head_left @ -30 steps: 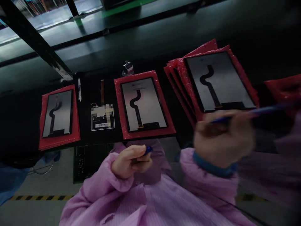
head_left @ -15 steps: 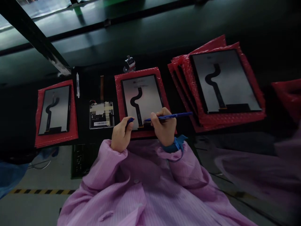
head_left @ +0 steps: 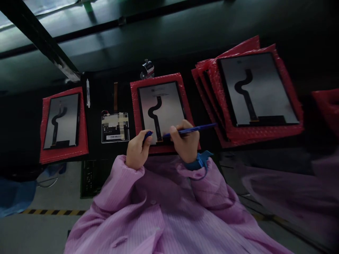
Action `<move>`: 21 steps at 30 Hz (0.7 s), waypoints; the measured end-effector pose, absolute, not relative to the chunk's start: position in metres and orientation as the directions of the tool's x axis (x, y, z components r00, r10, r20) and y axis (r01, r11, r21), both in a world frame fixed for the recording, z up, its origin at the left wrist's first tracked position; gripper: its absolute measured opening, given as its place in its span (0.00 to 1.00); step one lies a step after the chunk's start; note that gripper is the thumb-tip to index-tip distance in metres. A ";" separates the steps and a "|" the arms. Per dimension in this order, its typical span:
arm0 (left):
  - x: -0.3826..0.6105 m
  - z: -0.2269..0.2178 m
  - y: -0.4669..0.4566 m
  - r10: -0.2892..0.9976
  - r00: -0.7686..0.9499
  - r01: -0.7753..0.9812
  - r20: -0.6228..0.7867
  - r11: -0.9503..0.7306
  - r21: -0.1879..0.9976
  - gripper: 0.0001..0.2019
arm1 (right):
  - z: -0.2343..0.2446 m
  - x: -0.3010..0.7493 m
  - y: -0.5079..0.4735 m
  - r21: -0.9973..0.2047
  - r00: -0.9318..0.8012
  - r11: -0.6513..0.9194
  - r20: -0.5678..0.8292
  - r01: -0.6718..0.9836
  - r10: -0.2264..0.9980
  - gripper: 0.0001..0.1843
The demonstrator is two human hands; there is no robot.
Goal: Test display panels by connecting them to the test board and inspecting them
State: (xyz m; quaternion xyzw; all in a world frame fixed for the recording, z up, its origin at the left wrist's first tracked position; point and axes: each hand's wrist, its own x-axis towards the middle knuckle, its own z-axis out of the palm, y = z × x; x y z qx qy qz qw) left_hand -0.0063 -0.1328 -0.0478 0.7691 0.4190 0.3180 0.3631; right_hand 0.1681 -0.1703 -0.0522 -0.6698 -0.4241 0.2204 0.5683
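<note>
Gripping a blue pen point(head_left: 197, 129), fingers point(head_left: 174, 133) clamped around it, the right hand point(head_left: 186, 146) is holding the tip at the lower edge of the display panel point(head_left: 166, 102) at frame centre; the left hand point(head_left: 135, 153) is pinching the blue cap point(head_left: 148, 134) beside it.

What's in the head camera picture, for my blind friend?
The right hand holds a blue pen, tip at the bottom edge of a grey panel on red wrap; the left hand pinches a small blue piece beside it. A single panel lies left, a stack right.
</note>
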 end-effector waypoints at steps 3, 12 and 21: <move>-0.007 -0.049 -0.132 0.880 0.438 0.408 0.186 -0.378 0.831 0.26 | -0.051 0.177 -0.174 -0.992 0.682 0.101 0.121 0.070 0.721 0.15; -0.009 -0.048 -0.128 0.893 0.415 0.441 0.171 -0.362 0.821 0.29 | -0.033 0.323 -0.190 -0.881 0.849 0.159 0.472 0.445 0.237 0.12; -0.008 -0.047 -0.124 0.908 0.375 0.473 0.188 -0.362 0.804 0.29 | -0.045 0.369 -0.187 -0.770 0.868 -0.413 0.370 0.486 0.332 0.24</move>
